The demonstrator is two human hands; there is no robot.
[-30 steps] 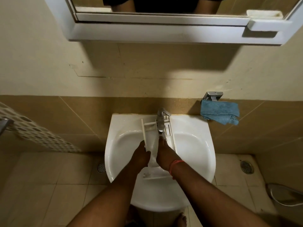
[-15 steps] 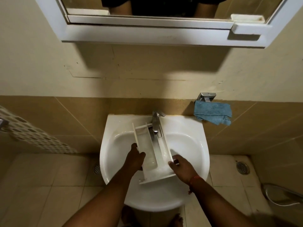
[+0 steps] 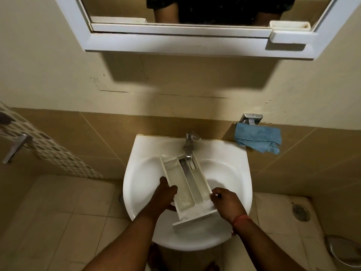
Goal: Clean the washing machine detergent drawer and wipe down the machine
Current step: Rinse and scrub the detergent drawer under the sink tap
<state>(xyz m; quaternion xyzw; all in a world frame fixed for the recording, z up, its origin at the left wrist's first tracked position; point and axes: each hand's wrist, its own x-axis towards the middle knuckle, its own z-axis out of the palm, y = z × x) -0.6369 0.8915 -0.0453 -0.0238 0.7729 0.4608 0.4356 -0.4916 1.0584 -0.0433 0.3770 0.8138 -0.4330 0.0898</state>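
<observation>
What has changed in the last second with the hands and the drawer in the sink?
The right hand left the inside of the detergent drawer and now holds its right front edge. The left hand kept its grip on the left side. Drawer stays under the tap; blue cloth unmoved.

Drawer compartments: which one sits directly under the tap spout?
The middle compartment of the detergent drawer: the tap spout ends over its far end. The wide left compartment and the right compartment lie to either side of it.
</observation>
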